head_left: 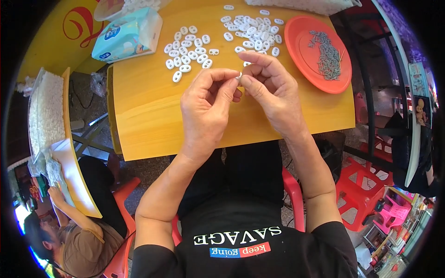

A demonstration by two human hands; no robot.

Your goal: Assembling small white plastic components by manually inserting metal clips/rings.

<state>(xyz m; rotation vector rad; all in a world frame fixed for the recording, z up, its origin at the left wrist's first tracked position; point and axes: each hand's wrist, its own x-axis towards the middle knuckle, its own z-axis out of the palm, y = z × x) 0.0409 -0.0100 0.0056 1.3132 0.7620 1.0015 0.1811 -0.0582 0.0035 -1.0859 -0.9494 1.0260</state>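
Observation:
Above the yellow table (pixel 153 116), my left hand (pixel 206 104) and my right hand (pixel 278 95) meet at the fingertips. Thumbs and forefingers of both pinch a small white plastic piece (pixel 239 77), mostly hidden by the fingers. Beyond my left hand lie several white oval plastic pieces with two holes (pixel 185 60), spread out loosely. A denser heap of similar white pieces (pixel 255 32) sits past my right hand. To the right of it is a red plate (pixel 296 62) with many thin grey metal parts (pixel 329 60), too small to name surely.
A blue tissue pack (pixel 127 37) stands at the table's far left. A tray of white pieces (pixel 306 3) is at the far edge. Another person (pixel 79 241) works at a side table on the left. Red plastic stools (pixel 359 190) stand on the right.

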